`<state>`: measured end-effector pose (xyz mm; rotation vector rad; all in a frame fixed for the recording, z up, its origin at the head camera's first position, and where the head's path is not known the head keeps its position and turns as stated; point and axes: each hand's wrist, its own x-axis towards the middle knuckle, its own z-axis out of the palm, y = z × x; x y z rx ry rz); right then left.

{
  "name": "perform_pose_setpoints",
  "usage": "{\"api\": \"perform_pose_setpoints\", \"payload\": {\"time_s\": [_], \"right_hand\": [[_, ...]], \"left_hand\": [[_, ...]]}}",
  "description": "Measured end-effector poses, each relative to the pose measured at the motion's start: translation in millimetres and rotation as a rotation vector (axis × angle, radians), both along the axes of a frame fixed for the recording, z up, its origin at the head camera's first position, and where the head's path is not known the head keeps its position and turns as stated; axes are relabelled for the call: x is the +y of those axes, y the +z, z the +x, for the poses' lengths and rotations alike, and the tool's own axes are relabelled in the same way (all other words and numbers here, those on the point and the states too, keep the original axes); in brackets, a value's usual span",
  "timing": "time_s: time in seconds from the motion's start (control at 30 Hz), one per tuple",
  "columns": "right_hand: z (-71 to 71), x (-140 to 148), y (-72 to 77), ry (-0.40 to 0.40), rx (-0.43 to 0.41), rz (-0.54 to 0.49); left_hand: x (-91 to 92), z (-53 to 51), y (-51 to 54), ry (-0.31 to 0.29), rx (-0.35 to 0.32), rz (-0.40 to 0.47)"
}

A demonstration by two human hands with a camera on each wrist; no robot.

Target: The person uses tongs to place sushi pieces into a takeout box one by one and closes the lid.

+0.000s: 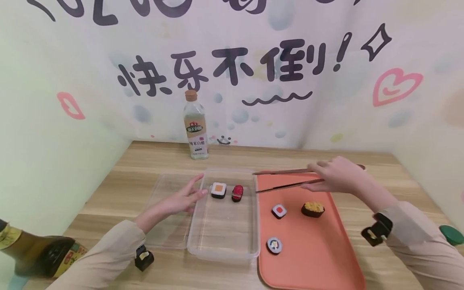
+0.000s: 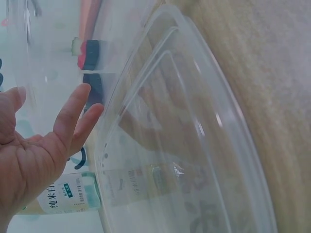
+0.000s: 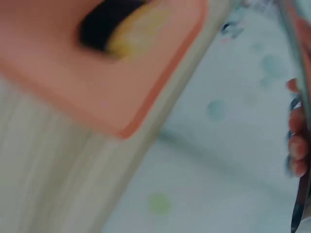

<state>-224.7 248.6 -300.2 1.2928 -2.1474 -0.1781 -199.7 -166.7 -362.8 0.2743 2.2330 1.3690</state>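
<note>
My right hand (image 1: 338, 176) grips a pair of long tongs (image 1: 286, 186), their arms spread apart. The tips point left over the right rim of a clear plastic box (image 1: 224, 233), with nothing between them. My left hand (image 1: 185, 197), fingers loosely extended, is at the box's left rim; whether it touches is unclear. Inside the box are a white sushi roll with an orange square (image 1: 218, 190) and a red-topped sushi (image 1: 237, 193). On the orange tray (image 1: 311, 249) lie a red-centred roll (image 1: 279, 210), a round roll (image 1: 274, 245) and a yellow-topped sushi (image 1: 313, 209).
A clear lid or second container (image 1: 164, 229) lies left of the box. Behind stands a white vinegar bottle (image 1: 195, 129). A dark bottle (image 1: 41, 253) is by my left sleeve, and a green cap (image 1: 451, 235) shows at the right edge. A printed cloth (image 1: 232, 80) hangs behind the table.
</note>
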Motion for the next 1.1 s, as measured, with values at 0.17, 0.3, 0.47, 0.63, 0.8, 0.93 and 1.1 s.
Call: {"api": "perform_pose_setpoints", "payload": {"time_s": [0.17,0.3,0.47,0.63,0.8,0.93,1.1], "right_hand": [[2.5,46,-19.2,0.068,0.085,-0.018],[6.9,58,-27.4,0.079,0.063,0.079],[11.0,55,-31.7,0.083,0.058,0.148],[11.4,52,-30.9,0.050,0.076,0.166],[11.6,49,-30.5,0.042,0.081,0.181],[10.8,47,-32.7,0.042,0.116,0.193],[11.2,48,-27.0,0.023,0.180,0.278]], "left_hand": [[-0.9,-0.2,2.4,0.001,0.008,-0.004],[-2.7,2.3,4.2,0.015,0.008,-0.011],[-2.2,4.3,1.7,0.003,0.011,-0.001],[1.4,1.7,-0.4,-0.010,0.013,0.044],[2.2,1.7,-1.2,-0.016,0.005,0.063],[1.5,2.7,-0.2,-0.014,0.004,0.063],[1.4,1.2,1.5,-0.010,-0.003,0.065]]}}
